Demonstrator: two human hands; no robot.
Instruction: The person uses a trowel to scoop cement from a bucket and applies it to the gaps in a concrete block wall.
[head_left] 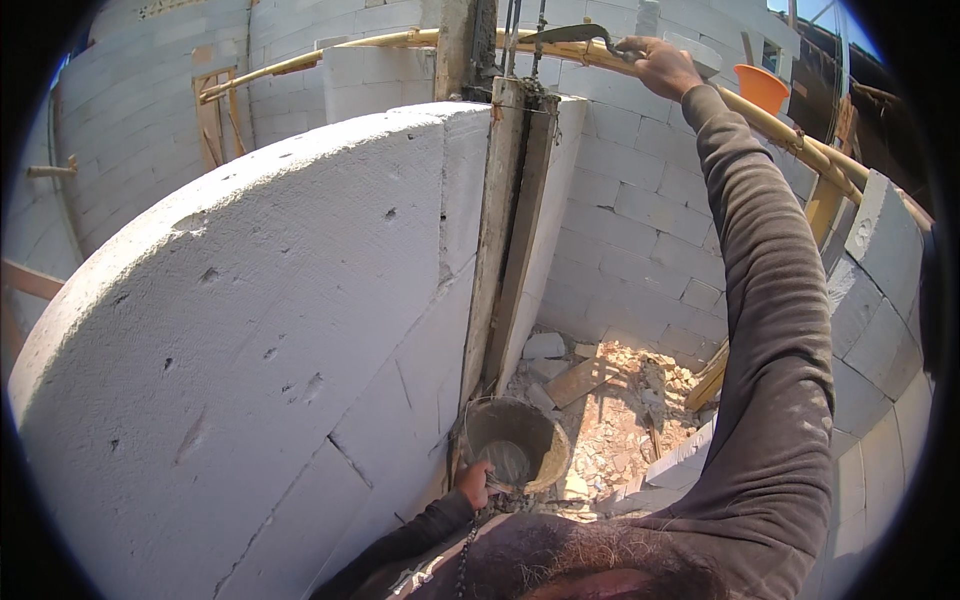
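Observation:
My right hand (660, 68) is raised at the top of the view, closed on the handle of a trowel (560, 36), whose blade is held near vertical rebar and a bamboo pole. My left hand (475, 482) grips the near left rim of a dark bucket (515, 450) with some grey residue inside, low beside the block wall. A concrete column with wooden boards (500, 240) rises between the white wall's end and a narrow panel.
A large white block wall (240, 330) fills the left. Further block walls (640, 200) stand behind and at right (880, 300). A long bamboo pole (800, 140) crosses above, near an orange bucket (760, 88). Rubble and a plank (585, 375) lie on the ground.

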